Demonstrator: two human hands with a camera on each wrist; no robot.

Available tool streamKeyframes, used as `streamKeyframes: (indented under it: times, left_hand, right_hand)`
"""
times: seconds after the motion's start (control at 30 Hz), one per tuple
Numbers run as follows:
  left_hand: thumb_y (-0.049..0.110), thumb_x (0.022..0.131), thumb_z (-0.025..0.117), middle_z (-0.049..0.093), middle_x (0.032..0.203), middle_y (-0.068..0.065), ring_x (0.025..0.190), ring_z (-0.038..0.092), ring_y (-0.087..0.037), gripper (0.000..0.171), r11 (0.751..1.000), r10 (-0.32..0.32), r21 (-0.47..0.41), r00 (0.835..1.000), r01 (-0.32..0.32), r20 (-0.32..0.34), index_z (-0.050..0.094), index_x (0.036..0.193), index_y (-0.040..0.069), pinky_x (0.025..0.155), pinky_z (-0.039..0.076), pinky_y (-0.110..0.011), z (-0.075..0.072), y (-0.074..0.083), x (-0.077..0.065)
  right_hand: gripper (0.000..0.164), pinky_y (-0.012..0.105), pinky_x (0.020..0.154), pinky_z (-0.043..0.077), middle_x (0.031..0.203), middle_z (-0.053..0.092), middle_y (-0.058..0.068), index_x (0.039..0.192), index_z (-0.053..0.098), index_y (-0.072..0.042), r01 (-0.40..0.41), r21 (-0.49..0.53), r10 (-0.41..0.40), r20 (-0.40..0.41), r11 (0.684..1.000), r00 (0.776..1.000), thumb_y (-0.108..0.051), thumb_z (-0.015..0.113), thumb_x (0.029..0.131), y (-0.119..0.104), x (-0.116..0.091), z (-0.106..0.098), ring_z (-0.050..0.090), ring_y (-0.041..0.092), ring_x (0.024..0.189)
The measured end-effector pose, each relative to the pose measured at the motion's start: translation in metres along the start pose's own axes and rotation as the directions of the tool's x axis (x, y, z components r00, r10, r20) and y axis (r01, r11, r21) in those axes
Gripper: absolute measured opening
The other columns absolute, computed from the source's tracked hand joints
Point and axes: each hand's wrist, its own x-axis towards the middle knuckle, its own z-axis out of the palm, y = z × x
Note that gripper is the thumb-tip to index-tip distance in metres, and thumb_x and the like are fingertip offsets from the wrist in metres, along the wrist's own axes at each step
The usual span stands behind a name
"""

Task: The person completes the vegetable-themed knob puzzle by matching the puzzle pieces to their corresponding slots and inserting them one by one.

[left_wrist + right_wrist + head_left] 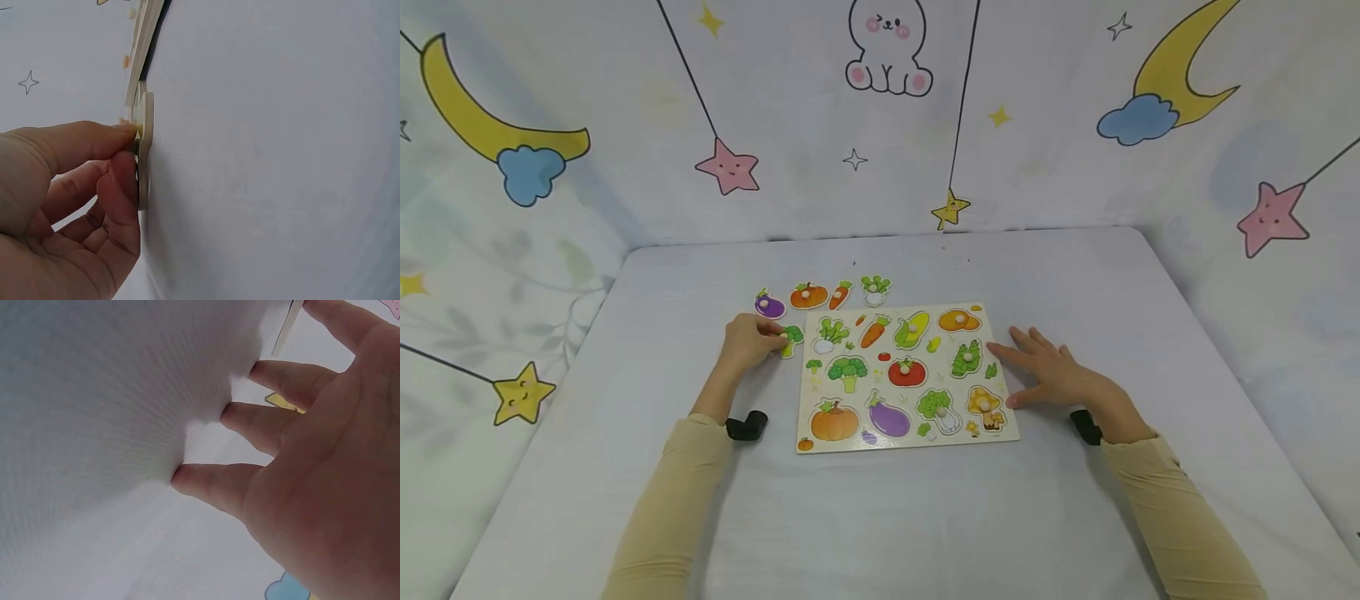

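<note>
My left hand (749, 342) pinches a broccoli puzzle piece (792, 335) between thumb and fingers, just left of a wooden vegetable puzzle board (808, 392). In the left wrist view the piece (147, 150) shows edge-on, close to the white table surface. My right hand (1051, 369) lies with fingers spread at the board's right edge; its fingertips (184, 475) press on the cloth in the right wrist view. Knobbed pieces sit in the board, among them corn (912, 332), a tomato (906, 372) and mushrooms (985, 408). The broccoli picture (847, 371) on the board shows no knob.
Behind the board's left part lie loose knobbed pieces: an eggplant (770, 305), a pumpkin (808, 295), a carrot (840, 294) and a white radish (875, 289). White cloth (895, 517) covers the table. A printed backdrop (805, 100) rises behind it.
</note>
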Motion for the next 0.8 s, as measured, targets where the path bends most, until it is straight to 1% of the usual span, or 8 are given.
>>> streamKeyframes:
  times: [0.17, 0.33, 0.43, 0.57, 0.7, 0.8]
  left_hand:
    - [0.014, 0.088, 0.071, 0.068, 0.087, -0.012, 0.075, 0.057, -0.018, 0.021, 1.000, 0.001, -0.004, 1.000, -0.001, -0.015, 0.073, 0.102, -0.001, 0.062, 0.047, -0.020, 0.001, 0.000, 0.000]
    - [0.013, 0.087, 0.070, 0.068, 0.088, -0.014, 0.079, 0.057, -0.021, 0.021, 1.000, 0.005, -0.012, 0.999, -0.006, -0.034, 0.073, 0.101, -0.002, 0.063, 0.047, -0.020, -0.005, 0.004, -0.008]
    - [0.012, 0.086, 0.069, 0.068, 0.089, -0.015, 0.081, 0.057, -0.022, 0.020, 1.000, 0.026, -0.014, 0.998, -0.027, -0.054, 0.073, 0.100, -0.002, 0.065, 0.047, -0.021, -0.012, 0.007, -0.016]
    - [0.011, 0.085, 0.071, 0.070, 0.088, -0.015, 0.078, 0.059, -0.021, 0.019, 0.997, 0.074, -0.028, 0.995, -0.076, -0.073, 0.073, 0.099, -0.001, 0.065, 0.047, -0.021, -0.018, 0.015, -0.029]
    - [0.009, 0.083, 0.073, 0.070, 0.085, -0.015, 0.072, 0.061, -0.019, 0.018, 0.990, 0.121, -0.063, 0.992, -0.124, -0.049, 0.074, 0.098, -0.002, 0.062, 0.049, -0.020, -0.018, 0.026, -0.044]
    - [0.007, 0.083, 0.073, 0.070, 0.083, -0.014, 0.069, 0.060, -0.018, 0.015, 0.985, 0.153, -0.079, 0.988, -0.154, -0.014, 0.074, 0.096, -0.002, 0.060, 0.050, -0.020, -0.012, 0.035, -0.055]
  right_hand:
    - [0.094, 0.080, 0.105, -0.002, 0.161, 0.005, 0.028, 0.154, 0.031, -0.017, 0.000, 0.008, 0.000, -0.001, 1.000, 1.000, -0.046, 0.077, 0.078, 0.000, -0.001, 0.000, -0.005, 0.052, 0.147]
    - [0.093, 0.079, 0.106, -0.003, 0.162, 0.005, 0.027, 0.154, 0.030, -0.017, 0.002, 0.012, -0.002, 0.002, 1.000, 1.000, -0.046, 0.077, 0.078, 0.000, -0.001, 0.000, -0.005, 0.052, 0.147]
    - [0.093, 0.080, 0.105, -0.002, 0.162, 0.005, 0.027, 0.154, 0.030, -0.017, 0.008, 0.003, -0.008, 0.002, 1.000, 1.000, -0.045, 0.077, 0.079, 0.000, 0.000, 0.000, -0.005, 0.052, 0.147]
    - [0.092, 0.080, 0.105, -0.001, 0.161, 0.005, 0.028, 0.154, 0.030, -0.018, 0.005, -0.008, -0.005, 0.004, 1.000, 1.000, -0.045, 0.076, 0.080, 0.000, 0.000, -0.001, -0.004, 0.052, 0.147]
    - [0.092, 0.080, 0.105, -0.002, 0.161, 0.005, 0.028, 0.154, 0.030, -0.017, -0.004, -0.002, 0.004, 0.009, 1.000, 1.000, -0.045, 0.077, 0.079, -0.001, 0.000, -0.002, -0.004, 0.052, 0.147]
    - [0.092, 0.079, 0.105, -0.002, 0.161, 0.006, 0.028, 0.154, 0.031, -0.017, -0.007, 0.007, 0.007, 0.010, 1.000, 1.000, -0.044, 0.077, 0.079, -0.001, 0.001, -0.001, -0.004, 0.052, 0.147]
